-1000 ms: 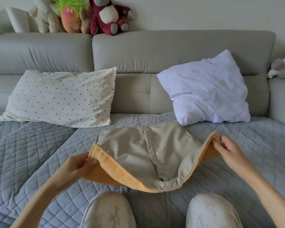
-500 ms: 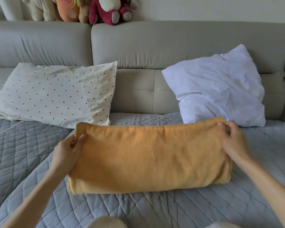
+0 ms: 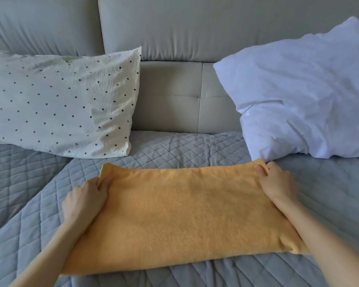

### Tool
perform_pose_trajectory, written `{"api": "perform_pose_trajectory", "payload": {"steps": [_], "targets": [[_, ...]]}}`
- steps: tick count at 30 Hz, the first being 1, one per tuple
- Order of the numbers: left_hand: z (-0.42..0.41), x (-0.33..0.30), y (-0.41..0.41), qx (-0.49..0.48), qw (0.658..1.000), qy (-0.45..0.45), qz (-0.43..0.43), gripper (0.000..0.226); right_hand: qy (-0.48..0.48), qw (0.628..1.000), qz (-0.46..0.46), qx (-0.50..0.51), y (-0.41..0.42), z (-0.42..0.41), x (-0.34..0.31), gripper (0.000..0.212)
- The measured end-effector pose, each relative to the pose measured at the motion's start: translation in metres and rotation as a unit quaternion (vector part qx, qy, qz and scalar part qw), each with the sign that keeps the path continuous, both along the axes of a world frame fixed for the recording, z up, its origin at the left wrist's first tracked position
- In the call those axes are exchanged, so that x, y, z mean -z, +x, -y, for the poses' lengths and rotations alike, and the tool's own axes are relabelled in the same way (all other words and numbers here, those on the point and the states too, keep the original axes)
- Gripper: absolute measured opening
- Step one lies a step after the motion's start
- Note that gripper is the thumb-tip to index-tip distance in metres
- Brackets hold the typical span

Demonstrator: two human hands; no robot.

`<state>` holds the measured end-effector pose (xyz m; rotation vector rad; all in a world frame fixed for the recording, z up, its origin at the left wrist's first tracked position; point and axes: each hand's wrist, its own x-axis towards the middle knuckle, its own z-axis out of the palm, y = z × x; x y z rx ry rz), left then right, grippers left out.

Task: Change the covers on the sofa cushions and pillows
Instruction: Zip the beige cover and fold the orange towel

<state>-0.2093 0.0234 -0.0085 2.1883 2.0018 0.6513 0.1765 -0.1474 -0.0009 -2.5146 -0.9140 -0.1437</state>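
**Ana:** On the quilted grey-blue throw [image 3: 195, 148] that covers the sofa seat lies an orange cushion cover [image 3: 180, 216], spread flat and wide, its fuzzy side up. It sits in the middle of the view, close to the person wearing the camera.

**Ben:** Where are the hands?

**Ana:** One at each far corner of the cover. The left hand [image 3: 85, 197] pinches the far-left corner — the thumb lies on top and the fingers curl under the edge, where a little flap of fabric stands up. The right hand [image 3: 276, 183] grips the far-right corner the same way, thumb pressed on the top face, fingers wrapped over the edge. Both bare forearms run along the cover's short sides, toward the camera.

**Ben:** What is behind it?

**Ana:** Two pillows, both leaning against the sofa's backrest [image 3: 195, 27], which is pale grey and smooth. On the left is a white pillow with small dark dots [image 3: 58, 104], long and lying on its side; its lower right corner is near the cover's far-left corner but not touching it. On the right is a plain white pillow [image 3: 305, 96], crumpled and propped on one corner — its lower edge sits just beyond the right hand. Between the two pillows a lower, stitched section of the backrest shows.

**Ben:** Is the cover filled?

**Ana:** I cannot tell for certain; it lies fairly flat, with soft rounded edges.
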Motion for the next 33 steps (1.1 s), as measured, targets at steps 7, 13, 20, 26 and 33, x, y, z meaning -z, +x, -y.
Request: {"api": "perform_pose_trajectory", "payload": {"steps": [7, 13, 20, 26, 33], "targets": [[-0.006, -0.012, -0.005, 0.039, 0.994, -0.097, 0.001, 0.067, -0.061, 0.993, -0.086, -0.044, 0.003, 0.001, -0.017, 0.050], [0.029, -0.024, -0.035, 0.015, 0.974, -0.170, 0.150, 0.044, 0.070, 0.963, -0.260, -0.028, -0.012, 0.072, -0.035, 0.048], [0.093, -0.003, -0.048, -0.008, 0.985, -0.096, 0.142, 0.047, 0.123, 0.980, -0.154, -0.003, -0.057, 0.114, -0.007, 0.039], [0.108, -0.012, -0.051, 0.031, 0.991, -0.019, 0.132, 0.037, 0.096, 0.995, -0.013, -0.020, -0.057, 0.118, -0.033, 0.038], [0.113, 0.002, -0.061, 0.019, 0.998, -0.021, 0.060, 0.032, -0.101, 0.993, 0.038, -0.048, -0.062, 0.142, -0.016, 0.034]]}}
